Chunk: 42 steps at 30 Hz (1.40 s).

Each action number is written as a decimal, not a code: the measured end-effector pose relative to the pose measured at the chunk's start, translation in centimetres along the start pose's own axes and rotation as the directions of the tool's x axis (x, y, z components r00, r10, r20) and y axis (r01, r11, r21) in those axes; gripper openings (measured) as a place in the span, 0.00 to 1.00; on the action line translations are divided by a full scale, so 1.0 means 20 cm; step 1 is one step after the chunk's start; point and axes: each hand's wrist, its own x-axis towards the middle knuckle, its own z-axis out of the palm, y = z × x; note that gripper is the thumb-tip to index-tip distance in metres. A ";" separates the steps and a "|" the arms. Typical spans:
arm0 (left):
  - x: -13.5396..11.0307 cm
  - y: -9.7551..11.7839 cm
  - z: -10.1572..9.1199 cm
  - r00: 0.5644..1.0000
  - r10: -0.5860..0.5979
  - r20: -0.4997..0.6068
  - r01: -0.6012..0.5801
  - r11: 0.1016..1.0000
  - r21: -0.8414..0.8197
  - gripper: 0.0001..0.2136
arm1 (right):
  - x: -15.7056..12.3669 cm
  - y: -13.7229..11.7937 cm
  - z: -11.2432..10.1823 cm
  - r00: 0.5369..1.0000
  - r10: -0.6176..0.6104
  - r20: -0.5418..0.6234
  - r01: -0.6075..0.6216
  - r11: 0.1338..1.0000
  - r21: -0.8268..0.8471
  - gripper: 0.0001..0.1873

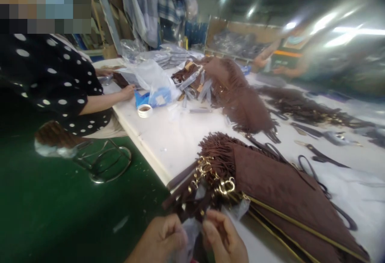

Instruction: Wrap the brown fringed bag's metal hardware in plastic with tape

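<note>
- A crumpled, translucent strip of thin plastic (191, 231) is held up between the hands, at the near end of the white-topped table (144, 134), close to its left edge; it looks cloudy and soft.
- The left hand (168, 233) is curled, thumb laid over the bent forefinger, pinching the plastic; the right hand (224, 235) faces it, fingers bent inward and thumb raised near their tips; whether it grips anything I cannot tell.
- Just beyond the fingertips, dark brown straps (177, 194) lie bunched over the table's left edge; shiny gold-coloured metal clasps (227, 186) sit among them.
- Right of these lies a flat brown suede-like bag (276, 174) with a fringe and gold-coloured zips, reaching toward the near right corner.
- Farther up the table spreads a heap of brown fringed material (240, 90); nearer the left edge stands a white roll of tape (144, 111), just beside a blue plastic packet (159, 97).
- Past the left edge, a co-worker in a black sleeve with white dots (51, 78) reaches over the table.
</note>
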 end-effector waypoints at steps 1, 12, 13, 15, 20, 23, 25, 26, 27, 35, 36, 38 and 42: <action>-0.02 0.02 -0.03 0.999 0.024 -0.032 -0.021 0.996 0.082 0.22 | 0.01 0.00 0.01 1.000 0.012 0.012 -0.012 1.000 -0.002 0.24; -0.15 0.05 -0.28 0.978 0.168 -0.125 -0.061 0.801 0.596 0.14 | 0.10 -0.17 0.14 0.998 -0.043 0.043 0.054 0.952 -0.302 0.24; -0.15 0.04 -0.29 0.975 0.184 -0.125 -0.073 0.795 0.602 0.13 | 0.11 -0.16 0.15 0.998 -0.001 0.057 0.014 0.972 -0.236 0.25; -0.16 0.04 -0.31 0.969 0.217 -0.115 -0.102 0.780 0.617 0.12 | 0.13 -0.14 0.17 0.990 0.091 0.107 -0.088 0.995 -0.038 0.27; -0.17 0.02 -0.33 0.963 0.242 -0.119 -0.113 0.764 0.636 0.10 | 0.13 -0.11 0.18 0.965 0.147 0.217 -0.201 0.945 0.256 0.25; -0.18 0.00 -0.34 0.959 0.231 -0.164 -0.077 0.769 0.635 0.09 | 0.10 -0.11 0.18 0.955 0.114 0.273 -0.196 0.935 0.296 0.24; -0.19 -0.01 -0.35 0.958 0.229 -0.172 -0.071 0.772 0.632 0.09 | 0.08 -0.11 0.19 0.949 0.077 0.306 -0.183 0.925 0.332 0.24; -0.19 -0.01 -0.36 0.958 0.230 -0.170 -0.072 0.771 0.633 0.10 | 0.06 -0.11 0.19 0.948 0.069 0.310 -0.184 0.916 0.357 0.24; -0.20 -0.02 -0.36 0.958 0.233 -0.170 -0.074 0.770 0.634 0.10 | 0.05 -0.12 0.20 0.950 0.074 0.304 -0.193 0.903 0.383 0.23; -0.21 -0.03 -0.37 0.947 0.294 -0.132 -0.154 0.773 0.615 0.11 | 0.02 -0.12 0.25 0.941 0.068 0.330 -0.266 0.752 0.604 0.16; -0.21 -0.03 -0.36 0.945 0.299 -0.131 -0.162 0.778 0.607 0.11 | 0.02 -0.12 0.26 0.942 0.057 0.331 -0.261 0.743 0.616 0.16; -0.21 -0.01 -0.35 0.945 0.298 -0.136 -0.165 0.791 0.589 0.11 | 0.03 -0.10 0.26 0.944 0.044 0.326 -0.248 0.747 0.618 0.17; -0.22 0.03 -0.32 0.954 0.269 -0.133 -0.158 0.827 0.540 0.11 | 0.02 -0.11 0.27 0.954 0.026 0.298 -0.208 0.771 0.601 0.20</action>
